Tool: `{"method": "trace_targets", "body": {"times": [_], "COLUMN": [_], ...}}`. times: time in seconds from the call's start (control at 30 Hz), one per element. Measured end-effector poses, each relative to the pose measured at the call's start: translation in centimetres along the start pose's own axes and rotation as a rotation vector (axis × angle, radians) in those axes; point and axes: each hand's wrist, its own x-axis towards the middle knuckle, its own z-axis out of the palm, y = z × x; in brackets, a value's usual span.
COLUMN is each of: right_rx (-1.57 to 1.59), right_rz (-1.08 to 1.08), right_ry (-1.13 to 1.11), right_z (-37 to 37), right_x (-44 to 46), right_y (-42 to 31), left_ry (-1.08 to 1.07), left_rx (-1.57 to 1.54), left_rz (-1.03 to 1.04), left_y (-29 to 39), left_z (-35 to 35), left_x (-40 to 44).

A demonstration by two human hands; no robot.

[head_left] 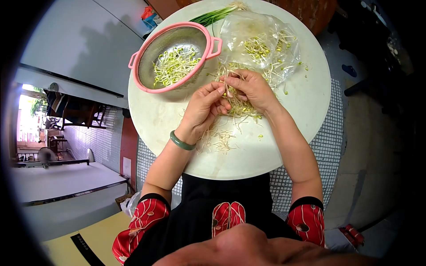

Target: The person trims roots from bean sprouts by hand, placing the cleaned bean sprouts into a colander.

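Observation:
Both hands meet over a round white table (301, 133), fingertips pinched on a thin bean sprout (227, 85). My left hand (202, 105), with a green bangle at the wrist, closes thumb against fingers. My right hand (254, 90) grips from the other side, its thumb and index finger pressed together. Beneath and behind the fingers lies a loose pile of bean sprouts (243, 111), partly hidden by the hands. Thin pale root ends (218, 140) are scattered nearer my body. To the left, a pink-rimmed mesh colander (153, 90) holds yellow-headed sprouts (176, 66).
Beyond my right hand rests a clear plastic bag (233, 32) with more sprouts inside. Spring onions (212, 17) lie at the table's far edge, behind the colander. A dark slipper (349, 70) is on the floor at the right.

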Motion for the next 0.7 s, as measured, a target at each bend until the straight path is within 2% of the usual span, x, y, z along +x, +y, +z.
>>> {"method": "trace_targets", "body": {"times": [0.17,0.4,0.5,0.6,0.7], "right_rx": [0.107,0.081,-0.046,-0.295,-0.450], "right_rz": [-0.004,0.011,-0.059,-0.138,-0.139], "right_ry": [-0.005,-0.029,-0.017,0.062,0.093], "right_z": [0.2,0.3,0.0,0.2,0.1], "right_x": [0.0,-0.4,-0.1,-0.1,0.1], "right_y": [0.0,-0.4,0.1,0.3,0.8], "left_ry": [-0.016,-0.041,0.169,0.259,0.258], "left_rx": [-0.002,0.089,0.418,0.967,1.220], "left_rz": [-0.010,-0.030,0.268,0.757,0.870], "left_y": [-0.4,-0.4,0.1,1.1,2.5], "left_z": [-0.2,-0.5,1.1,-0.9,0.5], "left_x": [-0.1,-0.4,-1.4,-0.8,-1.5]}}
